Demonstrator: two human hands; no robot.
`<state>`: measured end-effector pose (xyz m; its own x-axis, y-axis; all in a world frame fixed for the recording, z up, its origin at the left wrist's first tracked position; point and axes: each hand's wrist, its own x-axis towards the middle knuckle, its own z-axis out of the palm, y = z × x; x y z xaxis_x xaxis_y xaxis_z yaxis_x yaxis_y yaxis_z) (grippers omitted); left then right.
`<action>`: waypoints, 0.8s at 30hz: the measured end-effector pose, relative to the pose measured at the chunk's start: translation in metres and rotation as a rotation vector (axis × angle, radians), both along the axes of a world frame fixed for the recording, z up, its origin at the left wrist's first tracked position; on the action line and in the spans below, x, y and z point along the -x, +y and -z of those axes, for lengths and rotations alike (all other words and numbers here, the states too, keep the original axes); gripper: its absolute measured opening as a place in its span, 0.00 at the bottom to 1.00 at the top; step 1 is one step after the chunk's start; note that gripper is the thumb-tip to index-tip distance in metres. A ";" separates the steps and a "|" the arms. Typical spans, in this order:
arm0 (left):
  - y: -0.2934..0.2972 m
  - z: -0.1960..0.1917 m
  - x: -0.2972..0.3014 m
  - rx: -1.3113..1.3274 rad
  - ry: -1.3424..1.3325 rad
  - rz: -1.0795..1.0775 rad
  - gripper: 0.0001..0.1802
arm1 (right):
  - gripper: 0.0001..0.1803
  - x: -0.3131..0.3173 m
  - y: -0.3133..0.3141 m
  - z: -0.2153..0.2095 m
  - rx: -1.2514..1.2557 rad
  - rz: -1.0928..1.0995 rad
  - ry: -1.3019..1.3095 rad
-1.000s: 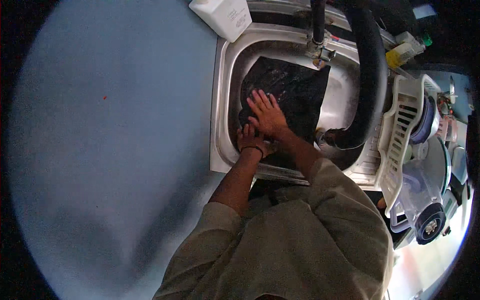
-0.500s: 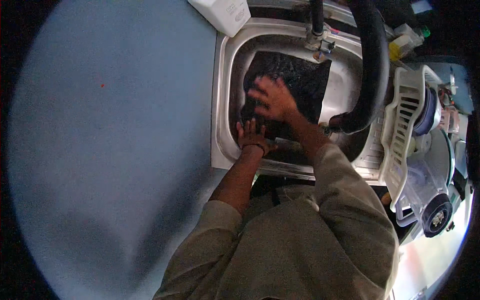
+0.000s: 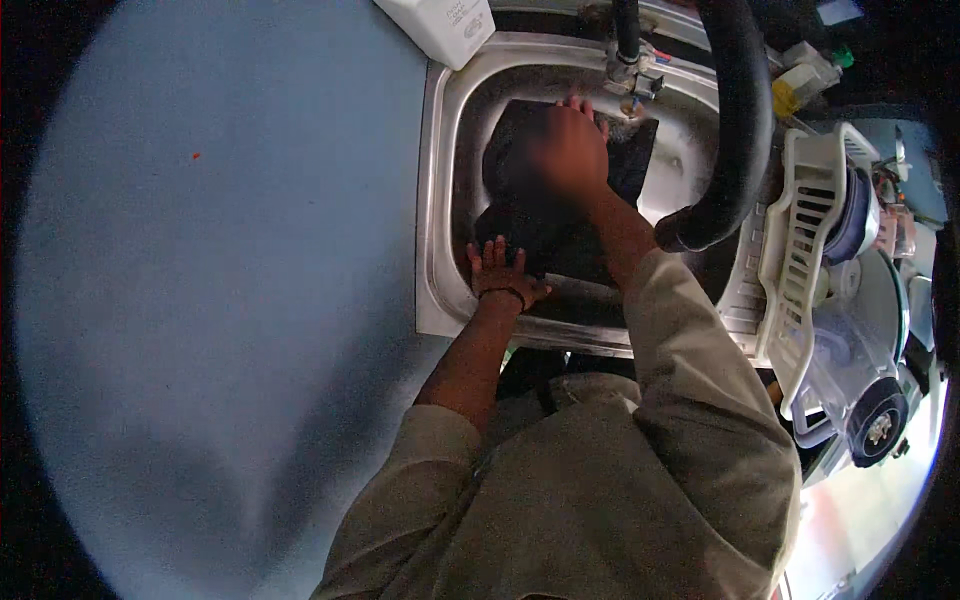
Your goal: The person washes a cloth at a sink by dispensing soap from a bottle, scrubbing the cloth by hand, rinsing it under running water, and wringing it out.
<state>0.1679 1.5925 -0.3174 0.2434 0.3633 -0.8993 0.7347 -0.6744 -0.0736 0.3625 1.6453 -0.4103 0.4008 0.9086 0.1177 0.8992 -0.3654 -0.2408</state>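
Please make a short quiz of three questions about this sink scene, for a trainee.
1. True or false: the dark cloth lies inside the metal sink.
2. Which hand rests at the near edge of the cloth? A) left hand B) right hand
3. Fill in: the right hand is at the cloth's far end, close to the ___.

Key: 1 true; 2 A; 3 tap

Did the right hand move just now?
Yes. The right hand slid up the black cloth toward the tap, away from the sink's near edge.
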 end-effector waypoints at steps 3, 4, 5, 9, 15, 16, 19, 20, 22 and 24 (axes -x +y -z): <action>-0.001 0.013 0.014 -0.009 -0.002 -0.029 0.50 | 0.42 0.023 0.011 -0.015 0.129 0.023 0.064; -0.003 0.015 0.014 -0.016 -0.015 -0.037 0.50 | 0.39 0.022 0.017 -0.022 0.218 0.059 0.167; -0.005 0.017 0.013 -0.011 -0.024 -0.027 0.50 | 0.36 0.017 0.020 -0.026 0.306 0.098 0.269; -0.003 0.016 0.008 -0.047 -0.067 0.010 0.51 | 0.29 0.011 0.022 -0.023 0.261 -0.411 0.315; -0.003 0.012 0.018 -0.063 -0.095 -0.030 0.51 | 0.23 0.103 -0.062 -0.005 0.402 -0.344 0.454; -0.003 0.012 0.020 -0.058 -0.143 -0.075 0.51 | 0.22 0.101 -0.071 0.006 0.332 -0.430 0.405; -0.003 0.008 0.009 -0.037 -0.035 -0.021 0.50 | 0.23 0.047 -0.031 0.014 0.236 -0.316 0.190; -0.003 0.008 -0.006 -0.036 -0.059 0.006 0.50 | 0.24 0.003 -0.018 0.029 0.211 -0.160 0.131; -0.003 0.010 0.006 -0.015 -0.048 -0.015 0.50 | 0.31 -0.002 0.017 0.000 -0.460 0.035 -0.263; -0.003 0.008 0.006 -0.020 -0.038 -0.017 0.49 | 0.32 0.007 0.023 -0.010 -0.177 0.094 -0.122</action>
<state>0.1623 1.5890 -0.3257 0.2714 0.3855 -0.8819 0.7483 -0.6608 -0.0585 0.3558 1.6682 -0.4004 0.4554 0.8290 0.3246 0.8897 -0.4103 -0.2004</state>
